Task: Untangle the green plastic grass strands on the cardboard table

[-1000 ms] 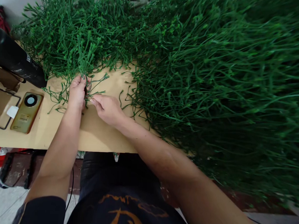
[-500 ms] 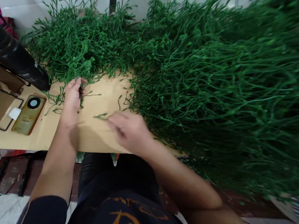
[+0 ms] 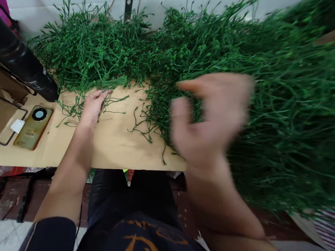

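Observation:
My left hand (image 3: 94, 105) is closed in a pinch near the front of the left pile. It holds thin green stems (image 3: 117, 98) with small budded tips, which look like plastic plant parts. My right hand (image 3: 212, 116) is raised over the left edge of the large right-hand heap of green stems (image 3: 281, 119). Motion blurs it, but thumb and forefinger are apart and nothing shows between them. Several loose stems (image 3: 145, 126) lie on the tan tabletop (image 3: 127, 153) between my hands.
Another pile of green stems (image 3: 84, 44) runs along the white wall. On the left are a phone (image 3: 33, 127), a black cylinder (image 3: 23, 56) and a cardboard box (image 3: 3, 114). Part of another person's arm (image 3: 334, 34) appears at the upper right.
My right hand has moved right and up from the middle of the table, and the stem it held is no longer in it. My left hand has shifted slightly right.

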A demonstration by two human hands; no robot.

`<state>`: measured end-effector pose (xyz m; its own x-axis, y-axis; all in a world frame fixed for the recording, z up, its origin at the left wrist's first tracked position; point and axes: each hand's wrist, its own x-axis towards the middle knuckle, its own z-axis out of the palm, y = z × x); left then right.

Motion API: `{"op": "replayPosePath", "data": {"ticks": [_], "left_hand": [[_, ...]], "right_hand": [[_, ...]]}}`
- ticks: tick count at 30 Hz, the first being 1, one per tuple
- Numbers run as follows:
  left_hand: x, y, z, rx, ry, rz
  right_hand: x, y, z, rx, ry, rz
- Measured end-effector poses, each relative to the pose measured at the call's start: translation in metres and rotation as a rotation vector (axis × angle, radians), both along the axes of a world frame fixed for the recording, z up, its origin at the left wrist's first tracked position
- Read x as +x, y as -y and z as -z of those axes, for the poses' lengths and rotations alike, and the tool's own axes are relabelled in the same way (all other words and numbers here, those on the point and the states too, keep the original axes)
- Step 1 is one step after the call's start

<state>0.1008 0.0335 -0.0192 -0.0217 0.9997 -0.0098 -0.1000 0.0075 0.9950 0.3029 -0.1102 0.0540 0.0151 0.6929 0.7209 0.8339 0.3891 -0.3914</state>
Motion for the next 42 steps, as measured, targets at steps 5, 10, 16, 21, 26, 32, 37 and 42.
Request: {"op": "replayPosePath", "data": {"ticks": [5,10,16,21,26,32,37,42], "left_hand": [[0.002,0.004,0.001,0.054,-0.11,0.064],[0.004,0.001,0.001,0.035,-0.145,0.027],[0.006,-0.002,0.002,-0.006,-0.065,0.027],[0.0,0.003,-0.001,-0.042,-0.09,0.195],[-0.002,0.006,-0.003,-0.013,-0.145,0.26],[0.008,0.001,-0.001,-0.001,-0.205,0.101],[0.021,0.002,-0.003,-0.058,-0.237,-0.007],[0.021,-0.001,-0.003,-0.088,-0.233,-0.021]], "right_hand": [[-0.073,-0.062,0.04,-0.37,0.22,-0.182],[-0.08,-0.088,0.061,-0.592,0.151,-0.111],[-0.08,-0.088,0.065,-0.696,0.075,-0.177],[-0.078,-0.088,0.065,-0.657,0.007,-0.154],[-0.072,-0.085,0.062,-0.678,-0.017,-0.149],[-0.078,-0.073,0.057,-0.64,0.006,-0.214],[-0.082,-0.062,0.055,-0.636,0.017,-0.209],[-0.077,-0.061,0.051,-0.653,-0.012,-0.229]]}}
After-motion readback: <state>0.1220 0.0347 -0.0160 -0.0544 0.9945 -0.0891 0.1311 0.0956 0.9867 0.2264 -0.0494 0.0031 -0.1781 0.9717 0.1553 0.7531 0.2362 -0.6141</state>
